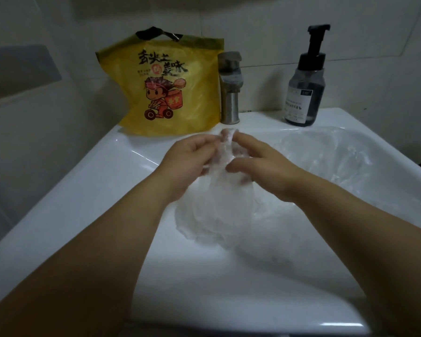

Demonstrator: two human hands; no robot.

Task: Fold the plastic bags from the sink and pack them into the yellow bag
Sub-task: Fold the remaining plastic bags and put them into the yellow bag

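- Clear plastic bag (212,210): translucent against the white sink (78,195), so its outline and folds are hard to make out; the top is bunched between both hands and the rest hangs into the basin.
- Left hand (187,156): fingers curled, pinching the bunched top.
- Right hand (260,164): thumb and fingers loosely curled on the same bunch.
- Basin, right side: second clear bag (326,152), crumpled.
- Yellow bag (170,93): upright on the sink's back-left rim; contents hidden.
- Tap (230,93): just beside the yellow bag.
- Pump bottle (304,93): on the back-right rim.
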